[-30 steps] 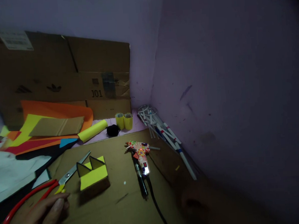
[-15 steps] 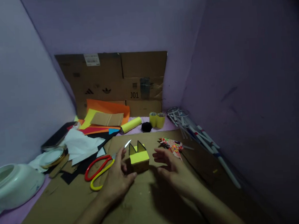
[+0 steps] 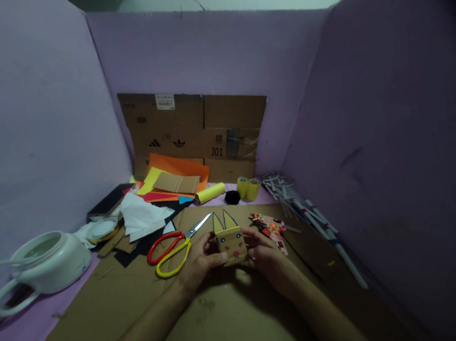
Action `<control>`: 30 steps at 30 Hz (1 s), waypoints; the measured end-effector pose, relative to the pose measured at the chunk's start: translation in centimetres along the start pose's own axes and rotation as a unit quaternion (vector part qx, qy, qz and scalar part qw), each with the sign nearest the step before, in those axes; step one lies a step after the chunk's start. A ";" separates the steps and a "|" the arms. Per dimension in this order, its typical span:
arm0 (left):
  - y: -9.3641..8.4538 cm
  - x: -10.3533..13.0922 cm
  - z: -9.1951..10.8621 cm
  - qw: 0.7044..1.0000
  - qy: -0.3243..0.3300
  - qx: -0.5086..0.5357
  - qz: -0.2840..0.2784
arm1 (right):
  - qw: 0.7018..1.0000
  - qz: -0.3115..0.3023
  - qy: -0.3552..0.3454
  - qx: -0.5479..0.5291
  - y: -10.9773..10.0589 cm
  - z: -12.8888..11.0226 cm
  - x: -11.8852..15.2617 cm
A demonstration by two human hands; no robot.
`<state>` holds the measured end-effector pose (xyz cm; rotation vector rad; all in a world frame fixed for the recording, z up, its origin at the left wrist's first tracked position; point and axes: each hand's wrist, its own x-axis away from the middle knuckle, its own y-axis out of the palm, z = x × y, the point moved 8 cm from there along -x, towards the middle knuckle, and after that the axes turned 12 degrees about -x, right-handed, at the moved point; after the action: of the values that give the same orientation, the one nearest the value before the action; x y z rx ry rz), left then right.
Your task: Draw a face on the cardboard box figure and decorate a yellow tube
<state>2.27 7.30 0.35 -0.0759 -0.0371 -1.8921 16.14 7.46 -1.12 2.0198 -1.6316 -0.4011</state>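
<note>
A small cardboard box (image 3: 232, 246) with a drawn animal face, red cheeks and two pointed ears is tilted up so its face shows. My left hand (image 3: 202, 259) grips its left side, with the thumb across the front. At the right side, the fingers of my right hand (image 3: 264, 250) are closed against the box. Scissors (image 3: 173, 251) with one red and one yellow handle lie open just left of my left hand. Right of the box lies a patterned, colourful bundle (image 3: 270, 227) with pointed tips sticking out.
A white pot (image 3: 56, 263) stands at the left, near a round lid (image 3: 102, 228) and white tissue (image 3: 141, 214). Behind are coloured paper (image 3: 181, 165), a yellow roll (image 3: 211, 192), black yarn (image 3: 232, 197) and yellow tubes (image 3: 248, 188). Grey sticks (image 3: 324, 226) lie along the right wall.
Both hands have closed in on the box from either side and taken hold of it. The box has tipped, bringing its drawn face into view. The camera view has shifted upward.
</note>
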 end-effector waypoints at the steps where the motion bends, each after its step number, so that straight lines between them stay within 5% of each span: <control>1: 0.2 0.1 0.1 1.000 -0.002 0.004 -0.005 | 1.000 -0.005 0.003 -0.008 0.2 0.0 0.1; 14: 0.0 0.1 -0.1 1.000 0.013 0.011 -0.011 | 0.999 0.019 0.018 -0.043 0.3 0.8 0.1; 22: -0.7 0.4 0.0 0.999 0.042 0.015 -0.003 | 0.998 -0.032 -0.050 0.020 0.1 -0.3 0.1; 30: -0.6 0.1 -2.2 0.999 0.034 0.001 0.010 | 0.985 -0.033 -0.114 0.127 -0.2 -1.3 -0.3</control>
<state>1.60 7.28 -1.81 -0.0093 0.0083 -1.8737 16.90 8.06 -0.17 2.2908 -1.8357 -0.4834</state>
